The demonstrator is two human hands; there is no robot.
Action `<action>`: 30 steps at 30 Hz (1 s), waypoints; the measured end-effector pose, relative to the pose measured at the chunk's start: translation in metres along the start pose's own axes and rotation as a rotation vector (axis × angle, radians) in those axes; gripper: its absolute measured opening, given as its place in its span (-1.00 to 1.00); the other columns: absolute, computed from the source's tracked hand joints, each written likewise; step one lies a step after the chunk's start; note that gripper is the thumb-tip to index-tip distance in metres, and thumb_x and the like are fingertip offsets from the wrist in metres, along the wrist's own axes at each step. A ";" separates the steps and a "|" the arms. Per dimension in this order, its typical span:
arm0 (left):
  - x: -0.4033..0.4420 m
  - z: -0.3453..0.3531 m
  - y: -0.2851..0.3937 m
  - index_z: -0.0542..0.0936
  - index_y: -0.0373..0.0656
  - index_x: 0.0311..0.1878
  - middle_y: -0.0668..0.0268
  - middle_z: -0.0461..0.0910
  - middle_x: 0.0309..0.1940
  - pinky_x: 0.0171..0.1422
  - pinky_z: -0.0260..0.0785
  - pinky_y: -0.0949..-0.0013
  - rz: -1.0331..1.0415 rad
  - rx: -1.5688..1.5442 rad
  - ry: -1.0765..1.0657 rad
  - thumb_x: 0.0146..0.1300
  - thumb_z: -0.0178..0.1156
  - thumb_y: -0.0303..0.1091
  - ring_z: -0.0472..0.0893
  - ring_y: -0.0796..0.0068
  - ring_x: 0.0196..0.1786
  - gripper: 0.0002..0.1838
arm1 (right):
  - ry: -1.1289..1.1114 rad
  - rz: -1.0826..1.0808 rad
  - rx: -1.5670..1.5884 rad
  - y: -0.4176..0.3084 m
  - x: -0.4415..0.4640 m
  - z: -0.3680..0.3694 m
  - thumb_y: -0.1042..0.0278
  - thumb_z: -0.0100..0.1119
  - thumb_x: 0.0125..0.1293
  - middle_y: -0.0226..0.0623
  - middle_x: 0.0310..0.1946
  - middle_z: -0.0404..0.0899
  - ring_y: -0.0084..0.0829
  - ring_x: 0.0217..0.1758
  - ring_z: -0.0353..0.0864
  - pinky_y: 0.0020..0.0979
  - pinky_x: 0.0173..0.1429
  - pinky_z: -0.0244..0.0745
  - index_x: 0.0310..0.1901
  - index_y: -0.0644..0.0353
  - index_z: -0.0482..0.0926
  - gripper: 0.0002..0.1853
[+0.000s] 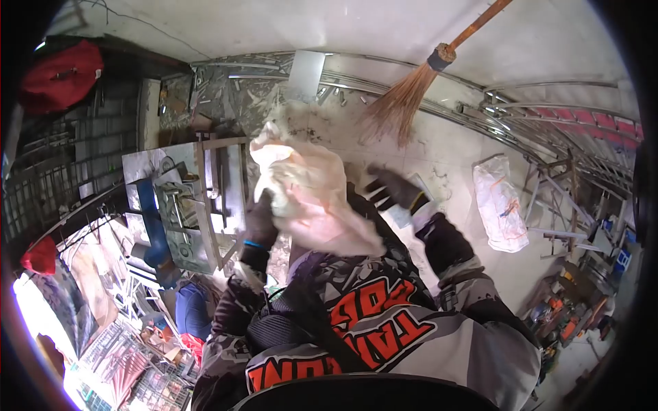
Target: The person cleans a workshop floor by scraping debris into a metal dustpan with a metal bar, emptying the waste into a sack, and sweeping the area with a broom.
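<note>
A crumpled whitish-pink plastic sack [308, 188] hangs in front of my body, bulging and slightly smeared by motion. My left hand [261, 220], in a dark glove, is closed on the sack's left edge, its fingertips partly hidden by the folds. To the right of the sack, my right hand [396, 190], also gloved, is held out with its fingers apart and nothing in them. A gap shows between that hand and the sack.
A straw broom [409, 92] leans against the wall ahead. On the floor at right lies a white woven sack [501, 203], near metal bars [541, 133] and cluttered tools [565, 305]. A workbench [195, 233] with metal parts stands at left, debris [229, 103] beyond it.
</note>
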State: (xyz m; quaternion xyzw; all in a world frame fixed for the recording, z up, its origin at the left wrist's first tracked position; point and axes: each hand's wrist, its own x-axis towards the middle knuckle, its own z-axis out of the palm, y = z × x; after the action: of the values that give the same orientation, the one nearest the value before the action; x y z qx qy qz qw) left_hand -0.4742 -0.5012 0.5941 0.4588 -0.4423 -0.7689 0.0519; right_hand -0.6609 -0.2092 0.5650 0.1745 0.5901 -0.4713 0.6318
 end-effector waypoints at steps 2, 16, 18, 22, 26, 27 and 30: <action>-0.021 0.031 0.006 0.48 -0.33 0.10 -0.01 0.59 -0.13 0.05 0.47 0.23 0.564 1.488 -0.137 0.16 0.11 -0.54 0.60 0.02 -0.06 -0.61 | -0.055 -0.467 -0.704 0.037 0.028 0.059 -0.11 0.23 0.19 -0.15 -0.22 0.62 -0.24 -0.19 0.59 -0.24 -0.08 0.50 0.01 0.18 0.54 -0.47; -0.007 -0.020 0.049 0.17 -0.13 0.41 -0.08 0.29 0.30 0.33 0.30 0.11 0.452 1.450 0.268 -0.10 0.42 -0.23 0.37 -0.02 0.31 -0.03 | 0.179 -0.573 0.113 -0.015 0.037 0.018 0.54 0.00 0.09 -0.27 -0.41 0.65 -0.46 -0.43 0.57 -0.43 -0.34 0.48 -0.06 0.30 0.62 -0.64; -0.014 0.020 0.080 0.09 -0.05 0.48 -0.03 0.10 0.43 0.44 0.04 -0.22 0.531 1.800 0.041 -0.20 0.48 -0.09 0.11 -0.07 0.48 0.13 | 0.199 -0.557 -0.082 -0.020 0.035 0.040 0.60 -0.03 0.08 -0.25 -0.41 0.64 -0.45 -0.42 0.58 -0.42 -0.36 0.47 -0.02 0.33 0.61 -0.61; 0.048 0.025 0.047 0.21 -0.01 0.45 0.06 0.29 0.37 0.40 0.14 -0.17 0.587 1.742 0.017 -0.11 0.39 -0.08 0.23 0.08 0.45 -0.02 | -0.080 -1.059 -0.832 -0.051 -0.008 0.074 0.52 0.03 0.15 -0.07 -0.44 0.63 -0.24 -0.43 0.61 -0.32 -0.28 0.50 -0.03 0.22 0.57 -0.68; 0.088 0.012 -0.001 0.63 -0.23 0.03 0.07 0.69 -0.16 0.03 0.50 0.28 0.331 1.511 -0.177 0.02 0.28 -0.25 0.68 0.20 -0.07 -0.53 | 0.290 -0.927 -1.017 -0.067 -0.080 0.080 0.18 0.31 0.02 -0.09 -0.31 0.64 -0.12 -0.28 0.64 -0.14 -0.11 0.51 -0.11 0.14 0.57 -0.61; 0.086 0.009 -0.011 0.63 -0.25 -0.02 0.08 0.70 -0.21 0.00 0.51 0.27 0.316 1.265 -0.259 0.02 0.26 -0.30 0.69 0.20 -0.12 -0.58 | 0.460 -0.889 -1.078 -0.054 -0.079 0.066 0.08 0.36 -0.09 -0.12 -0.23 0.62 -0.12 -0.21 0.61 -0.09 -0.04 0.50 -0.20 0.13 0.60 -0.57; 0.055 0.032 -0.025 0.59 -0.29 0.03 0.21 0.66 -0.20 -0.16 0.49 0.43 -0.251 0.375 -0.510 0.15 0.07 -0.44 0.64 0.46 -0.18 -0.64 | 0.839 -0.592 -1.257 -0.005 -0.065 0.017 0.09 0.38 -0.10 -0.13 -0.20 0.59 -0.12 -0.15 0.58 -0.13 -0.01 0.51 -0.11 0.13 0.56 -0.51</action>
State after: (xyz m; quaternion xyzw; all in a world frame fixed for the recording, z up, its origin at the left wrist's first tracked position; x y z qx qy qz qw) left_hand -0.5215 -0.4923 0.5460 0.3043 -0.5148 -0.7644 -0.2409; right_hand -0.6457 -0.1990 0.6300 -0.2143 0.9540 -0.0947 0.1870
